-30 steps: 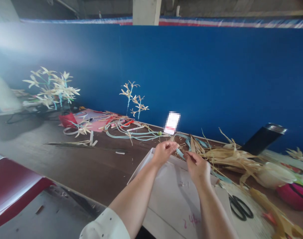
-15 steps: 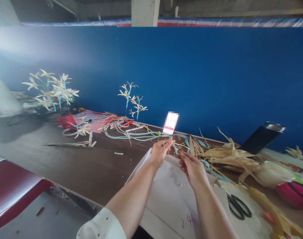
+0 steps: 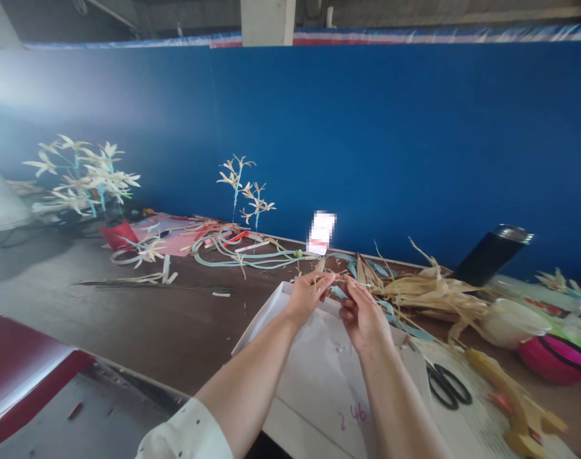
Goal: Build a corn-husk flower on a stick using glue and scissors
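Over the far edge of a white box lid (image 3: 314, 357), my left hand (image 3: 311, 294) pinches a thin pale husk strip (image 3: 339, 278). Close on its right, my right hand (image 3: 364, 312) has thumb and fingers closed on the same strip. The fingertips of both hands nearly meet, and they partly hide the strip. A pile of dried corn husks (image 3: 429, 296) lies just right of my right hand, with pale blue strips (image 3: 390, 312) among it. A lit phone (image 3: 321, 233) leans upright behind my hands.
Black-handled scissors (image 3: 448, 386) and a yellow tool (image 3: 517, 401) lie at right. A dark flask (image 3: 491, 255) stands behind the husks, near a pink round item (image 3: 558, 358). Husk flowers (image 3: 92, 175) stand at left; smaller flower stems (image 3: 245, 188) rise by the blue partition (image 3: 390, 140).
My right hand has moved up and inward, closer to my left hand at the strip. The whole view has shifted slightly, so the background sits a little further left.
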Available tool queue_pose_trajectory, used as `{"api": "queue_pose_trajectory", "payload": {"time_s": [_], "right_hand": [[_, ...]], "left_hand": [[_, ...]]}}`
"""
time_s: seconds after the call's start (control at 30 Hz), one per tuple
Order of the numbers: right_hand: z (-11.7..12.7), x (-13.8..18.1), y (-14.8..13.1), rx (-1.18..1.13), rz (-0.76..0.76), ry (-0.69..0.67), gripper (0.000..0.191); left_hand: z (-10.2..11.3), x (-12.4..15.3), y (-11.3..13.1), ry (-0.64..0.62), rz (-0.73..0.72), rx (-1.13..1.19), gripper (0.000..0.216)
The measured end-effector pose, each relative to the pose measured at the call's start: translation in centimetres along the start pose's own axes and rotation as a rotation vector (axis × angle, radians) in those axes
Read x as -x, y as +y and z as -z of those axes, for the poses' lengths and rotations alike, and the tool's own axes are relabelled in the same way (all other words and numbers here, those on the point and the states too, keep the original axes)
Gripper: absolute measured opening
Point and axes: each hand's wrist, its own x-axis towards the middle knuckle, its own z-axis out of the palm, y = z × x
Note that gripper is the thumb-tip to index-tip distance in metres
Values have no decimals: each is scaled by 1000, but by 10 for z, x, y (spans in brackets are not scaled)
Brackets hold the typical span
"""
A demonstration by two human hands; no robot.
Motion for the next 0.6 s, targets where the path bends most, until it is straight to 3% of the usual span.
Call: {"api": "queue_pose_trajectory", "payload": {"time_s": [0.3,0.6], "right_hand": [[2,-3,-4,-148,-58,62,28],[3,-4,-3,-214,-69,87,12]], "left_hand": [[0,-6,-13,127,68,156,49],[2,-3,-13,156,-29,-140,44]]}}
